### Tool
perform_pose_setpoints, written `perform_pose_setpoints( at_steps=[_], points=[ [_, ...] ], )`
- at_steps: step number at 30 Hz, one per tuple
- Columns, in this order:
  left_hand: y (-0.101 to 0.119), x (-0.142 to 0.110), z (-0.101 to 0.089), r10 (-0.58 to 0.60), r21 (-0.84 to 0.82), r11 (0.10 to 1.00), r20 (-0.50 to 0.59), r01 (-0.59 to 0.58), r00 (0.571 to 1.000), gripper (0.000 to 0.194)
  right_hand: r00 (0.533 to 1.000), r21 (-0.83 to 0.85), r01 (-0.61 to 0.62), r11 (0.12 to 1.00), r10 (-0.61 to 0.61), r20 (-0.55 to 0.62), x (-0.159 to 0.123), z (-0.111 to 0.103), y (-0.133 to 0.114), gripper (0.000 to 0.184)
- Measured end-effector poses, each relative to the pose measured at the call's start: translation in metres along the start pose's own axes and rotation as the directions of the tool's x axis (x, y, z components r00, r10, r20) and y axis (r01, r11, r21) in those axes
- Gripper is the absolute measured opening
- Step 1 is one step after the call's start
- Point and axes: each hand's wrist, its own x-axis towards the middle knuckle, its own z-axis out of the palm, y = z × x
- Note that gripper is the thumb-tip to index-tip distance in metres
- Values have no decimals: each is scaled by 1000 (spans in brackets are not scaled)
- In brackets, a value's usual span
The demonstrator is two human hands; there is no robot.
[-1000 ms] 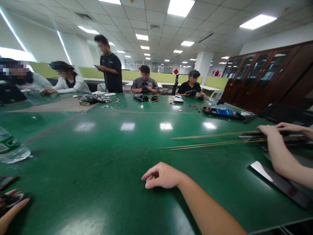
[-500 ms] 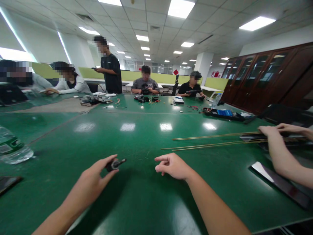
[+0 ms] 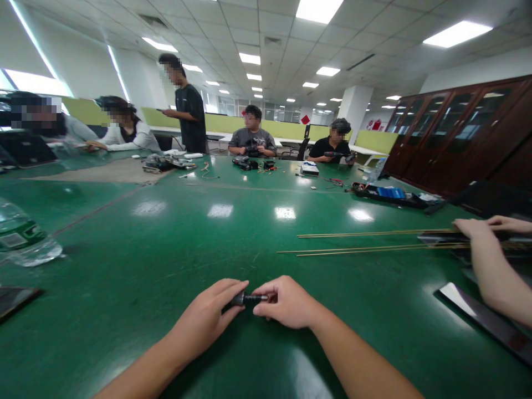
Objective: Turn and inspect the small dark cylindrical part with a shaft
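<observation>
Low over the green table [image 3: 233, 244], near its front edge, my two hands meet. Between them is a small dark cylindrical part with a thin shaft [image 3: 248, 298]. My left hand [image 3: 210, 318] pinches its thicker end between thumb and fingers. My right hand [image 3: 286, 302] is closed round the tip of the shaft. The part lies level, pointing right.
Several thin brass rods [image 3: 366, 241] lie to the right, where another person's hands [image 3: 486, 230] rest on dark items. A flat dark device [image 3: 486, 318] lies at near right, a water bottle [image 3: 22, 238] at left. Several people sit or stand at the far end.
My left hand came up from the lower left with the dark part and moved right. My right hand closed on its shaft tip. The view shifted slightly.
</observation>
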Motion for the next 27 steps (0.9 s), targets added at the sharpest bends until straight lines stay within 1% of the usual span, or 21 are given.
perform_pose_setpoints(
  at_steps=[4,6,12,16,20,23,27],
  points=[
    [-2,0,-2,28,-14,1000,-22,-28,999,40,1000,46,-13,999,13,9,3,4,3,25],
    [-1,-1,-3,33,-23,999,-15,-34,999,38,1000,72,-10,997,9,13,5,6,4,27],
    [0,0,-6,33,-53,998,1,-33,999,34,1000,51,19,999,-19,15,6,8,6,28],
    [0,0,-7,36,-53,998,10,-35,999,36,998,75,33,997,-36,46,6,8,5,32],
    [2,-1,-8,41,-47,998,8,-40,999,37,999,112,19,994,-23,38,7,10,6,34],
    [3,-3,-9,39,-43,998,4,-38,999,37,999,91,28,995,-30,22,6,12,6,30],
    [0,-2,-8,41,-31,999,-2,-41,999,38,999,6,52,999,-52,-8,4,12,2,23]
  ],
)
